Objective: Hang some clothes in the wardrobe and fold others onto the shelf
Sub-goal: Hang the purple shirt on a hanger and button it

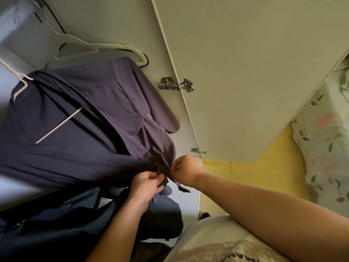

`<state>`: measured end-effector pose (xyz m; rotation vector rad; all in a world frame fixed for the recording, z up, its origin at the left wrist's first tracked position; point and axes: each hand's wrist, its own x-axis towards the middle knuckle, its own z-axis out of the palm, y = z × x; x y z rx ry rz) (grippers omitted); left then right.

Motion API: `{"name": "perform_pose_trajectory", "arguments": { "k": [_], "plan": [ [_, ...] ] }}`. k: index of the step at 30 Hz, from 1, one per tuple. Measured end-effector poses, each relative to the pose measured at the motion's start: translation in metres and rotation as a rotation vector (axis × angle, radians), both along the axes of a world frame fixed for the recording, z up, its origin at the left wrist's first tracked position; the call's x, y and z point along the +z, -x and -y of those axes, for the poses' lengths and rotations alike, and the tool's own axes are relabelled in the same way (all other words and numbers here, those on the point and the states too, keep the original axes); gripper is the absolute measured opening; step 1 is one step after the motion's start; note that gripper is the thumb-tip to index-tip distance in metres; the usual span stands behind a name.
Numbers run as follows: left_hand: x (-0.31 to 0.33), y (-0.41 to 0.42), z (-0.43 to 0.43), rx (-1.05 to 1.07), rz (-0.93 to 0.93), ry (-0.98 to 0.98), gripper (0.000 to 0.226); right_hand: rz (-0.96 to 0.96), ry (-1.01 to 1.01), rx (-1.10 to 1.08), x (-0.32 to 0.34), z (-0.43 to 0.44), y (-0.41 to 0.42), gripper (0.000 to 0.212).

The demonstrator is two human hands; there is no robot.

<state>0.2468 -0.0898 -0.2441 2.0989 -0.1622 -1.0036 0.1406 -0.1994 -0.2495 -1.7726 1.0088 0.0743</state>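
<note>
A purple button-up shirt (79,118) hangs on a white hanger (56,123) inside the wardrobe, filling the left half of the view. My left hand (145,188) pinches the shirt's front edge low down. Just to its right, my right hand (187,171) pinches the opposite front edge, and the two hands nearly touch. One small button (139,159) shows on the placket above them.
An empty white hanger (98,48) hangs behind the shirt. Dark clothes (62,227) lie below it. The open wardrobe door (245,72) with metal hinges (177,85) stands to the right. Yellow floor (264,176) and floral bedding (324,144) lie beyond.
</note>
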Motion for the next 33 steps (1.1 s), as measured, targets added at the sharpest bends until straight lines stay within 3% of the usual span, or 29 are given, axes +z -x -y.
{"name": "perform_pose_trajectory", "arguments": {
  "k": [11,14,19,23,25,28,33],
  "plan": [
    [0.000,0.005,-0.004,-0.048,0.076,0.007,0.009,0.107,-0.235,-0.077,0.002,-0.005,-0.001,0.028],
    [0.004,0.005,-0.004,-0.079,0.122,0.004,0.017,0.120,-0.268,-0.116,0.001,-0.005,0.000,0.025],
    [0.006,0.003,-0.003,-0.096,0.141,0.016,0.010,0.144,-0.332,-0.164,0.001,-0.005,0.001,0.020],
    [0.004,0.003,-0.003,-0.096,0.150,0.017,0.006,0.160,-0.340,-0.172,0.003,-0.005,0.002,0.020],
    [0.004,0.003,-0.003,-0.124,0.174,0.010,0.016,0.166,-0.327,-0.166,0.002,-0.006,0.002,0.022],
    [0.005,0.004,-0.003,-0.170,0.209,0.010,0.025,0.150,-0.247,-0.163,0.002,-0.006,0.001,0.023],
    [0.009,0.002,-0.003,-0.127,0.202,0.044,0.019,0.117,-0.110,-0.097,0.006,-0.005,-0.001,0.022]
  ]
}}
